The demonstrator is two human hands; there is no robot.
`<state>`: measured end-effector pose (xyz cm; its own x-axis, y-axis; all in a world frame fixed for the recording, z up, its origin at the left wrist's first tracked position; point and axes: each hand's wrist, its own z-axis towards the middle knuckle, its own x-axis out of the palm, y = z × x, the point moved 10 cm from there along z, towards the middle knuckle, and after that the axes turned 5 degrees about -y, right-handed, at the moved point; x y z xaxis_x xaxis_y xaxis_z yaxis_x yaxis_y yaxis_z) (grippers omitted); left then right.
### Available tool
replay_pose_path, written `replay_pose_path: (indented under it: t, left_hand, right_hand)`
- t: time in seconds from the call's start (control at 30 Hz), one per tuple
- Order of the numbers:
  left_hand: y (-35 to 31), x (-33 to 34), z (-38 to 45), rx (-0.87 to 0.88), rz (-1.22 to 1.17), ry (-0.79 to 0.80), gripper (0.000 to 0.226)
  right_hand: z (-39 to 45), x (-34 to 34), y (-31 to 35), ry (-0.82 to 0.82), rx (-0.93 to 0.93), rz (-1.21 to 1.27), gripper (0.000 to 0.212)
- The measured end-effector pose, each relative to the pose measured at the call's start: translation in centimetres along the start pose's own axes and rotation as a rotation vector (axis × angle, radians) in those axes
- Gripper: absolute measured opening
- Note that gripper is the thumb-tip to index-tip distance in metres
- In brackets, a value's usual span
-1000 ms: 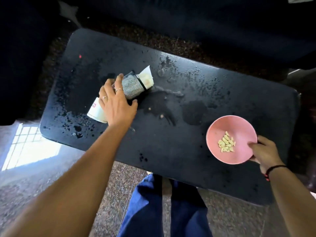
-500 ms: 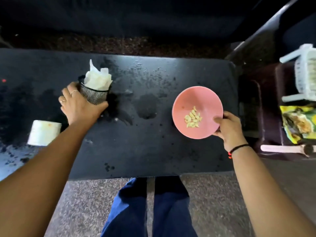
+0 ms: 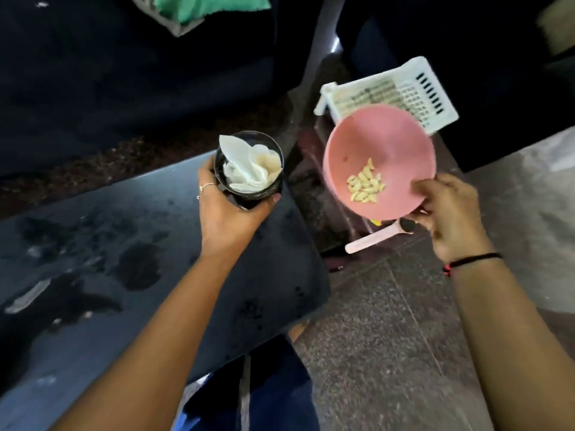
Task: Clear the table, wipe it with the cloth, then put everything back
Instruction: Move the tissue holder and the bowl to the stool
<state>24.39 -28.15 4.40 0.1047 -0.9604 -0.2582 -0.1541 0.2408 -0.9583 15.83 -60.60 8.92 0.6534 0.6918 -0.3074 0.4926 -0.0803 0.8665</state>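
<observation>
The left hand (image 3: 231,209) is closed around a black mesh cup (image 3: 249,166), with the fingers wrapped on its far side and the thumb on the near side. The cup is upright and is held above the right end of the dark surface (image 3: 155,275); whether it touches the surface I cannot tell. Inside the cup there is crumpled white tissue (image 3: 249,168) that stands a little over the rim. Two thin rings are on the fingers of this hand.

The right hand (image 3: 448,213) grips a pink bowl (image 3: 378,144) by its near rim, thumb inside the edge and fingers below. The bowl is tilted toward the person and is in the air, past the right edge of the surface, over the floor (image 3: 382,321). In the bottom of the bowl lies a small heap of pale seeds (image 3: 365,183). A black and red band (image 3: 466,262) is on the right wrist.

The surface is wet, with dark patches and drops and a few pale smears on the left part. Behind the bowl there is a white plastic basket (image 3: 413,85), partly hidden by the bowl. Under the bowl a pale pink handle (image 3: 370,239) is visible; what it belongs to I cannot tell. At the top edge lies a green cloth (image 3: 211,6). The picture is somewhat blurred.
</observation>
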Motion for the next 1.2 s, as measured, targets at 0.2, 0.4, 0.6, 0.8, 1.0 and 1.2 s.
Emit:
replay_pose_path:
  t: [0.2,0.4,0.6,0.8,1.0,1.2]
  left_hand:
    - [-2.6,10.7,-1.3,0.026,-0.047,0.090,0.088]
    - [-1.5,18.0,-2.2,-0.052,-0.108,0.120,0.091]
    - [-1.8,21.7,-2.2,-0.055,-0.055,0.123,0.099]
    - [-3.0,23.6,-2.0,-0.004,0.005,0.131,0.094]
    - [-3.4,25.4,-2.6,-0.012,-0.024,0.164,0.097]
    - [-3.8,27.3,-4.4,-0.020,-0.060,0.230,0.097]
  right_hand:
    - [9.8,-12.0,2.2,-0.220,-0.041,0.077,0.023]
    - [19.1,-15.4,-7.6,-0.343,0.250,0.194,0.016]
    - [21.7,-12.9,-10.3,-0.327,0.320,0.167,0.011]
    - [21.4,-11.4,-11.4,-0.326,0.359,0.184,0.008]
    - [22.5,-12.2,-11.2,-0.351,0.330,0.144,0.008]
    - [23.9,-13.2,-11.2,-0.375,0.336,0.199,0.010]
